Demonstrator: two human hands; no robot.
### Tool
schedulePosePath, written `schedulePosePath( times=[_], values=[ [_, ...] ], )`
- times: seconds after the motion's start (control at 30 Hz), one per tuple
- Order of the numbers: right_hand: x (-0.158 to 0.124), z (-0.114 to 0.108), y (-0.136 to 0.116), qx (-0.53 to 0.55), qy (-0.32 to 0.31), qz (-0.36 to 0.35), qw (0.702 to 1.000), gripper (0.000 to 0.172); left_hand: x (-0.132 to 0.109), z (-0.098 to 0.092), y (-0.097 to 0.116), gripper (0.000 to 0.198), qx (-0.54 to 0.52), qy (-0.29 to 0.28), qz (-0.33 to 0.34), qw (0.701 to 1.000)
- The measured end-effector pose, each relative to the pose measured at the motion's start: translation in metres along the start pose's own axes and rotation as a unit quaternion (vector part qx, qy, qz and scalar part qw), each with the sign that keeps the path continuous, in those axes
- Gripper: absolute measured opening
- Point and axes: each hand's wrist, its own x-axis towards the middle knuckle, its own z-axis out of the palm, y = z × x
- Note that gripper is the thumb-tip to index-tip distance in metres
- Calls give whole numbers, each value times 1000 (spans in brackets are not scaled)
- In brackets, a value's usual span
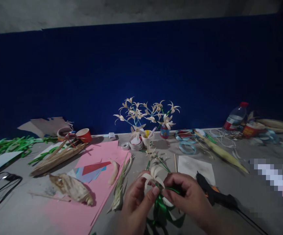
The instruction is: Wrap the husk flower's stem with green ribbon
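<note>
My left hand [137, 199] pinches the base of a pale flower [153, 175] with curling, strip-like petals that look like corn husk. From the other side, the fingers of my right hand [189, 193] close on the green stem or ribbon just below the petals. A loose bundle of shiny green ribbon [161, 210] hangs under both hands. Just beyond my fingers lie small pale blossoms on green stems [156, 155]. Exactly where each fingertip grips is partly hidden by the petals and ribbon.
Right of my hand lies a black glue gun [216, 194] beside a white sheet [196, 166]. Pink paper [78, 215] and dried husks [70, 189] cover the left. Finished-looking flowers stand in small pots [147, 141] at the back. A bottle [235, 117] is back right.
</note>
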Motion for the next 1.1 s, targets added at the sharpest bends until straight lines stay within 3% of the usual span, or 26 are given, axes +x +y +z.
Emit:
schedulePosePath(
  times=[0.17,0.37,0.5,0.6,0.73,0.93,1.1],
  values=[
    [4,2,7,168,-54,101,979,30,1,4,9,20,-31,-30,0,999],
    [3,5,10,190,-55,127,972,39,8,1,6,26,-109,-36,-64,991],
    [2,5,6,94,11,25,995,22,9,5,-1,20,-131,-35,-52,989],
    [2,6,3,-49,79,-81,992,15,7,9,-8,25,-134,13,-49,990],
    [1,7,-1,-115,76,-140,981,15,3,14,-5,28,-115,61,-47,990],
    [-2,2,-6,-120,55,-61,989,9,0,15,9,26,-97,52,-36,993],
    [1,-1,-6,29,-4,27,999,15,2,7,8,22,-98,21,-68,993]
  ],
)
